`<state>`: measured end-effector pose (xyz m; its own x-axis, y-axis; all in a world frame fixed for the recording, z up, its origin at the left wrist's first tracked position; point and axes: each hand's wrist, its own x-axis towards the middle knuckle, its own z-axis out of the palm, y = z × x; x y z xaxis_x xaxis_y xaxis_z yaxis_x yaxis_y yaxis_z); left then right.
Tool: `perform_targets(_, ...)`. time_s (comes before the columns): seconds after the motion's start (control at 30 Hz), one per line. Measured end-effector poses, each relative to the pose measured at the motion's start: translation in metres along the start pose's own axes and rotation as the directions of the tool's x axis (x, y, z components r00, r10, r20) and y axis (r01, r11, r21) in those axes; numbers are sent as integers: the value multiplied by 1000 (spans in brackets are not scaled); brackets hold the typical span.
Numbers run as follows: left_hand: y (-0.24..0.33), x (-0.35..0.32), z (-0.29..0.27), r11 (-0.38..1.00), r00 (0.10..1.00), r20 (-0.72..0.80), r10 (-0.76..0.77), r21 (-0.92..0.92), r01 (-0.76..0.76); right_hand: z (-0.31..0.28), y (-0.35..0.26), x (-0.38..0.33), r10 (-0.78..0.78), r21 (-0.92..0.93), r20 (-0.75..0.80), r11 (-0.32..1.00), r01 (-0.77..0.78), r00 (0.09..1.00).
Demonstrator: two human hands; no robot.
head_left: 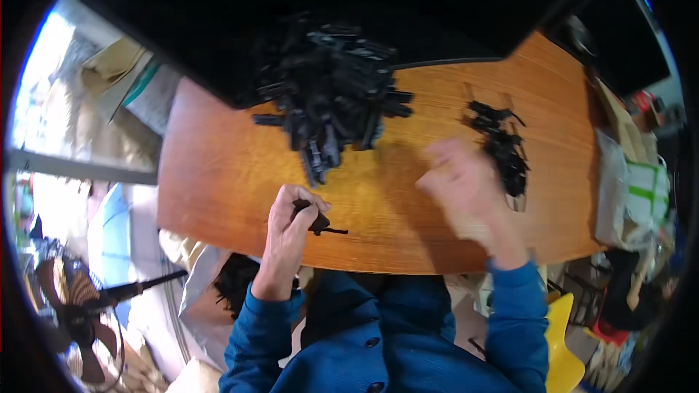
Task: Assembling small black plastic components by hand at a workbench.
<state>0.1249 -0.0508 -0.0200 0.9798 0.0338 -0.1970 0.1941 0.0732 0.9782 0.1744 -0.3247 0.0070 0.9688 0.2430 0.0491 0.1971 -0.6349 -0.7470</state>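
Blk pc (319, 225) in L hand (289, 211), thin tip pointing R. Big blk pile (328, 87), jumbled, upper ctr. Smaller blk heap (507, 153) on table (211, 182), R side, thin ends out.

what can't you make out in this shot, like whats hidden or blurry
All in the head view:
- Right hand: blurred, so whether it holds anything is unclear.
- Black piece: partly covered by the left hand around it.
- Large black pile: its lower pieces are hidden by those on top.
- Smaller black pile: pieces too small and tangled to count.
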Motion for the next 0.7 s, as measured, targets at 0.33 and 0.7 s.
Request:
perform_targets(0.33,-2,64,-19,653,952,92,292,708,-269,-54,102,99,146,-829,32,557,-55,989)
perform_targets(0.7,-35,30,-50,854,982,60,177,487,-183,-30,32,39,-9,-44,-284,999,-4,959)
